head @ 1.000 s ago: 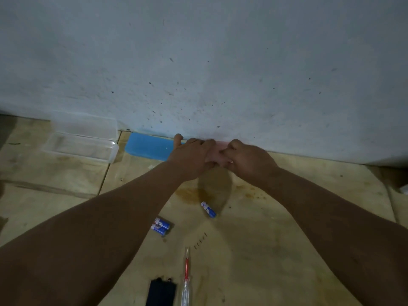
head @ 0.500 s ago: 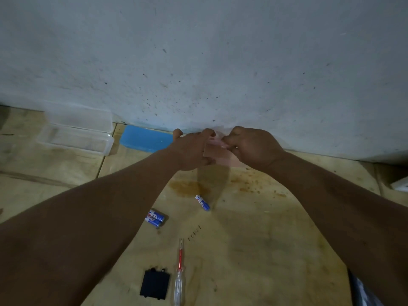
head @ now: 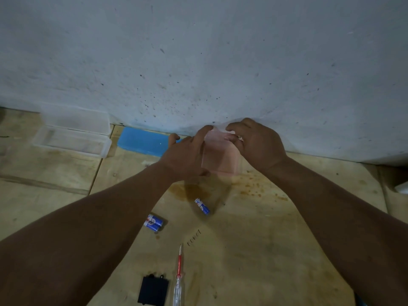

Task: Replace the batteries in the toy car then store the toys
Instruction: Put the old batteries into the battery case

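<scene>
Both hands hold a small clear, pinkish plastic box (head: 220, 159) just above the wooden floor near the wall. My left hand (head: 185, 155) grips its left side, and my right hand (head: 256, 142) is closed on its top right edge. Below the box a single blue battery (head: 202, 206) lies on the floor, and a pair of blue batteries (head: 153, 223) lies further left. A black battery cover (head: 153, 291), a red-handled screwdriver (head: 178, 277) and several tiny screws (head: 193, 237) lie near the bottom. No toy car is in view.
A clear storage container (head: 72, 138) with its lid raised stands at the left against the grey wall (head: 198, 62). A blue lid (head: 143, 141) lies flat beside it. A white object (head: 401, 187) pokes in at the right edge.
The clear pinkish box has come up and toward me from the base of the wall, between both hands. The view has shifted slightly upward.
</scene>
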